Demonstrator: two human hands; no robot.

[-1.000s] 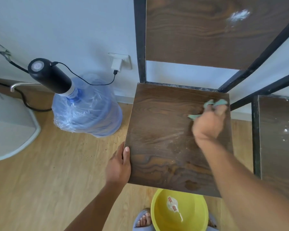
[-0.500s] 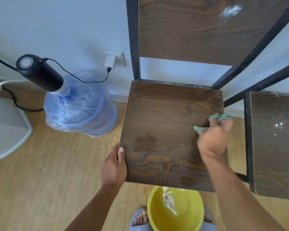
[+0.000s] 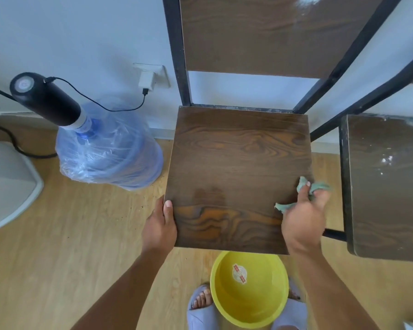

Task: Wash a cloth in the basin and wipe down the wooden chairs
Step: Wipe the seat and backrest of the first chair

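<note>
Cloth (image 3: pixel 316 186) (green, bunched in the closed right hand (image 3: pixel 303 222)) has slid to the seat (image 3: pixel 236 158)'s right edge; left hand (image 3: pixel 160 228) still clasps the left edge. Two chairs, one basin (image 3: pixel 248 313).

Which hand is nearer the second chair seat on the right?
Right. The right hand, gripping the green cloth, is at the near seat's right edge beside the second chair seat; the left hand holds the far left edge.

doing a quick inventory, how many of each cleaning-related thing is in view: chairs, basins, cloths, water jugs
wooden chairs: 2 (chair being wiped, second chair to its right)
yellow basin: 1
green cloth: 1, in the right hand
water jug: 1
total: 5
</note>
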